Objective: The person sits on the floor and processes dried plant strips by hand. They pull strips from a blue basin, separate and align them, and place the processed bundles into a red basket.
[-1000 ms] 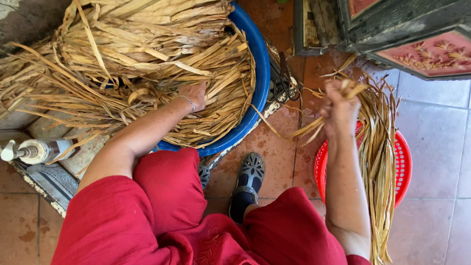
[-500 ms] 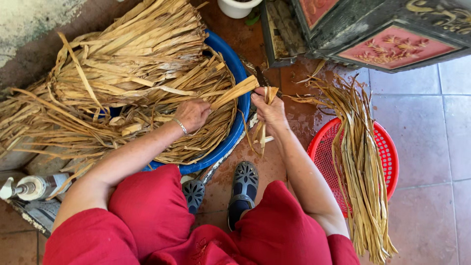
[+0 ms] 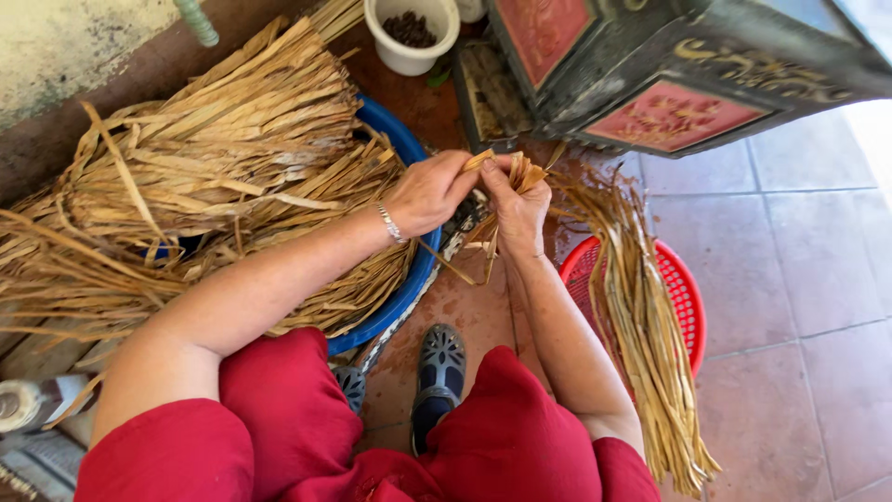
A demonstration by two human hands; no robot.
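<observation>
My left hand (image 3: 429, 191) and my right hand (image 3: 517, 210) meet in front of me, both pinching one dried tan leaf strip (image 3: 502, 173) whose frayed end sticks up between the fingers. A silver bracelet circles my left wrist. To the left, a blue tub (image 3: 411, 286) is heaped with a big pile of dried leaves (image 3: 214, 186). To the right, a red basket (image 3: 686, 296) on the tiled floor carries a long bundle of sorted strips (image 3: 641, 316) that hangs over its near rim.
A white pot (image 3: 409, 37) of dark bits stands at the back. A dark carved cabinet with red panels (image 3: 688, 74) rises at the upper right. My dark shoes (image 3: 439, 372) rest on the reddish tiles between red trouser legs. A bottle (image 3: 28, 404) lies at the far left.
My right hand came away from the red basket toward the tub. Both hands then rose together with a leaf strip from the pile, and the view tilted upward.
</observation>
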